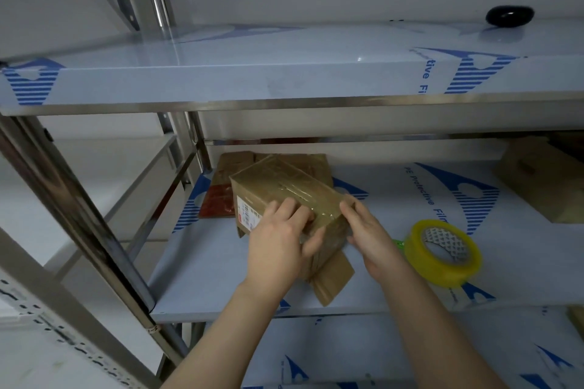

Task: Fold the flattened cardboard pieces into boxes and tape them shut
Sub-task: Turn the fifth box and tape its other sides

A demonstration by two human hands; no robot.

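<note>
while gripped by both hands, box (284, 189): rests skewed on middle shelf (205, 278), toward its left half; glossy clear tape across top; white barcode label on left side face.
near flap (331, 281): sticks out loose from lower near end of box, points toward shelf front edge.
left hand (278, 240): holds near end of box; fingers curled over top edge, thumb pressed on near end face.
right hand (366, 230): holds right near corner of box; fingers bent against taped edge.
tape roll (442, 253): yellowish clear, lies tilted on same shelf, just right of right hand, apart from box; small green part at its left, too hidden to identify.
flattened cardboard (303, 161): lies at back of shelf, behind box; cannot tell whether touching.
red-brown sheet (218, 202): lies flat, just left of box.
second box (543, 180): brown, far right of same shelf, well apart.
upper shelf (252, 73): covered in blue-printed protective film; carries black rounded object (509, 16) at right rear.
</note>
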